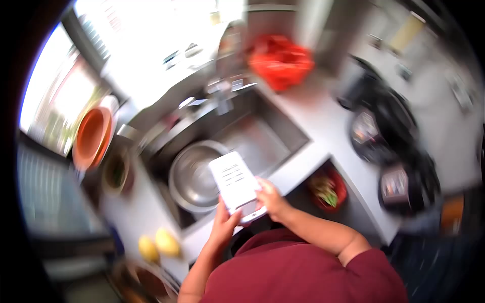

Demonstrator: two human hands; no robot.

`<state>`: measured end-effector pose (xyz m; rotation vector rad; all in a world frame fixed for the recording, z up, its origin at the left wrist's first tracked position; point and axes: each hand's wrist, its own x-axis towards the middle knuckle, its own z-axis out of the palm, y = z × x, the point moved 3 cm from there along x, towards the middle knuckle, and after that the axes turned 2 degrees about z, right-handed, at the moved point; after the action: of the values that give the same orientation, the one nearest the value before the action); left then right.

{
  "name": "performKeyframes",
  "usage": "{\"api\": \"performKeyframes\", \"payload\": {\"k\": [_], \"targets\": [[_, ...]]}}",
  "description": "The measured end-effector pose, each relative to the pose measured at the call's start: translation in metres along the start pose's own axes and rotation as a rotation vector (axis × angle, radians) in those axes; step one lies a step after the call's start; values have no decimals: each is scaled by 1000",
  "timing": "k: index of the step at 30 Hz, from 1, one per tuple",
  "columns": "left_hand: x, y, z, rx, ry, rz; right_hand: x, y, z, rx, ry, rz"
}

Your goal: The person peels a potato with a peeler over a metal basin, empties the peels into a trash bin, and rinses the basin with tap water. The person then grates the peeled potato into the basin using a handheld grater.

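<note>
A white smartphone (pixel 235 183) is held in front of my body, over the front edge of the sink. Its bright screen shows several dark lines, too blurred to read. My left hand (pixel 223 222) grips its lower left side, the thumb along the bottom corner. On the right edge, my right hand (pixel 273 200) is closed around the phone. Behind it, a round metal bowl (pixel 188 174) rests in the left part of the steel sink (pixel 268 134). The fingers under the phone are hidden.
A faucet (pixel 220 96) stands behind the sink, with a red plastic bag (pixel 281 60) to its right. Two black appliances (pixel 386 126) occupy the right counter. Two yellow fruits (pixel 166 242) lie at left, near orange bowls (pixel 92 136). A red basin (pixel 333 189) sits below the counter.
</note>
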<state>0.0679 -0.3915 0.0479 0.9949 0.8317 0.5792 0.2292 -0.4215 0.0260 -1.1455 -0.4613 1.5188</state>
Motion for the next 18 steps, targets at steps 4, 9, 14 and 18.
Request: {"api": "performKeyframes", "payload": {"k": [4,9,14,18], "targets": [[-11,-8,-12,-127,22,-98,11,-12,4,-130,34,122],[-47,-23,-66,-193,314,56,79,27,16,-359,34,243],[-89,-53,-17,-203,697,128,144,67,2,-491,-106,344],[-128,-68,-39,-74,917,140,179,107,31,-499,-120,499]]}}
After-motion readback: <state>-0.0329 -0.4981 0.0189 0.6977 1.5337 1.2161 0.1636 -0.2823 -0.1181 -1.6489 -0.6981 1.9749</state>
